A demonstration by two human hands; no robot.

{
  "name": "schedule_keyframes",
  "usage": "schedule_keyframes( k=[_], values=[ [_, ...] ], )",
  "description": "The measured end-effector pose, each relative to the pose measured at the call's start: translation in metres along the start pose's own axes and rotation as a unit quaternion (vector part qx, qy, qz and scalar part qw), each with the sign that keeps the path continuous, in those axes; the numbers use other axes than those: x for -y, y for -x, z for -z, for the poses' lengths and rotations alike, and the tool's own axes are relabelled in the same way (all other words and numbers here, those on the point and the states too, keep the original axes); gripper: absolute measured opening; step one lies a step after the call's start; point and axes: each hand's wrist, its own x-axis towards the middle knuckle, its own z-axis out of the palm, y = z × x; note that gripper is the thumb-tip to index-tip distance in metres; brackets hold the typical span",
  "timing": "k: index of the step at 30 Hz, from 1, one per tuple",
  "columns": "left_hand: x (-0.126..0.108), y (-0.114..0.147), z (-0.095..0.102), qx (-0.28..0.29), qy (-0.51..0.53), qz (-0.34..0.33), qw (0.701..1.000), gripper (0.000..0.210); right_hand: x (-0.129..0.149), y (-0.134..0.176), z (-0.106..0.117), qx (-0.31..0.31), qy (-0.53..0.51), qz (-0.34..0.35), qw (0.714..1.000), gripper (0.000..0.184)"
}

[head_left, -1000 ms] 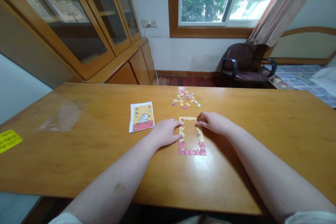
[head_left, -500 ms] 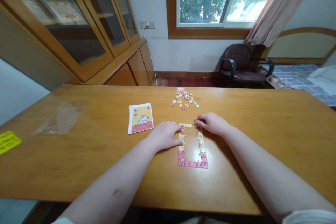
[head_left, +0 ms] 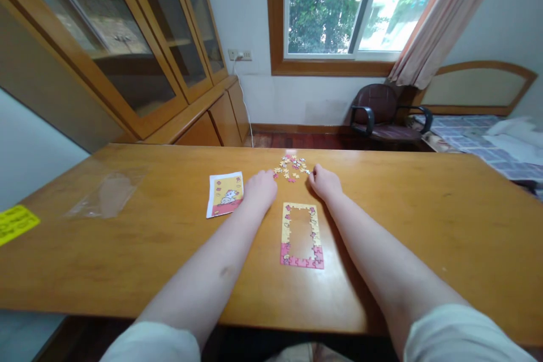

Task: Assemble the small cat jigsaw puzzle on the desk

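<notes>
Two half-curled grips (head_left: 262,188) (head_left: 324,182) beside loose puzzle pieces (head_left: 296,166)

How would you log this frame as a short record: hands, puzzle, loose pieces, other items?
Left hand: at the left edge of the loose pieces; grip unclear
Right hand: curled, at their right edge; grip unclear
Loose pieces: scattered group beyond the border
Puzzle border: joined rectangle, yellow and pink, table showing through its middle
Picture sheet: left of the border, partly hidden by the left arm
Plastic bag: farther left
Background: chair, window
</notes>
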Motion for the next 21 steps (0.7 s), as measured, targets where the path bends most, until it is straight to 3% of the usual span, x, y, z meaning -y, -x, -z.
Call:
schedule_keyframes(
  k=[5,7,11,14,19,21],
  values=[
    [0.007,-0.02,-0.019,-0.076,0.012,-0.047,0.996,0.036,-0.011,-0.004,-0.004,-0.04,-0.032,0.161,0.986,0.028],
    [0.006,-0.022,-0.027,-0.093,0.014,-0.079,0.992,0.038,-0.013,-0.004,-0.005,-0.046,-0.048,0.193,0.979,0.029],
    [0.001,-0.024,-0.034,-0.056,0.017,-0.094,0.994,0.036,-0.008,-0.004,-0.006,-0.039,-0.058,0.229,0.971,0.033],
    [-0.001,-0.024,-0.035,-0.064,0.019,-0.089,0.994,0.031,-0.003,-0.004,-0.006,-0.028,-0.058,0.231,0.971,0.034],
    [-0.002,-0.024,-0.037,-0.061,0.079,-0.216,0.971,0.036,-0.003,-0.005,-0.008,-0.031,-0.063,0.214,0.974,0.037],
    [-0.001,-0.025,-0.038,-0.064,0.092,-0.22,0.969,0.031,-0.004,-0.006,-0.011,-0.035,-0.06,0.209,0.975,0.036]
  ],
)
